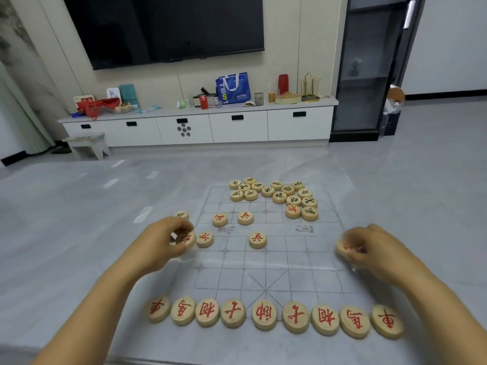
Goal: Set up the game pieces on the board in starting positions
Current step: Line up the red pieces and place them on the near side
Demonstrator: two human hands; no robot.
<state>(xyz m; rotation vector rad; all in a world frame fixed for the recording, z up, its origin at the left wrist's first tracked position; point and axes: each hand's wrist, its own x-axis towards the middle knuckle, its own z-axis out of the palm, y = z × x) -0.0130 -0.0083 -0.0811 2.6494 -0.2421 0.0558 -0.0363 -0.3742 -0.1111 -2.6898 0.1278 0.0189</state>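
Observation:
A clear plastic board [266,262] with a grey grid lies on the grey table. Along its near edge stands a row of several red-lettered wooden discs [264,314]. Loose red discs sit mid-board, one at the centre [257,239] and two further back [220,219]. A cluster of black-lettered discs [279,197] is heaped at the far side. My left hand [168,239] pinches a red-lettered disc [187,239] at the board's left edge, beside another red disc [205,238]. My right hand [369,248] grips a red-lettered disc [344,247] at the right edge.
One more disc [181,215] lies off the board, just beyond my left hand. Past the table stand a low white cabinet [200,127] with clutter on top, a small stool [88,144] and a wall television [168,27].

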